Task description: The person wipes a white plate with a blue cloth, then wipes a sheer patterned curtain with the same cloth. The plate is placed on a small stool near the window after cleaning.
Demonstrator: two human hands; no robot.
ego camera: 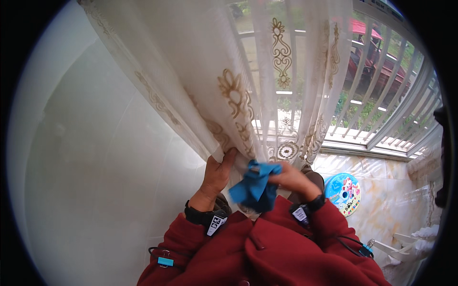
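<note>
A sheer white curtain (200, 71) with brown embroidered motifs hangs in folds before me. My left hand (219, 171) grips its gathered edge, thumb on top and fingers behind the fabric. In my right hand (291, 180) is a crumpled blue cloth (256, 186), which hangs down in front of my coat and looks slightly blurred. The cloth is close to the curtain folds; whether they touch I cannot tell. Fingers of the right hand are partly covered by the cloth.
A barred window (379, 82) stands behind the curtain, with a red vehicle (383, 68) outside. A round blue stool (343, 195) with cartoon prints sits on the marble-patterned floor (390, 200) to my right. A pale wall (89, 161) rises at left. White slats (390, 246) lie at lower right.
</note>
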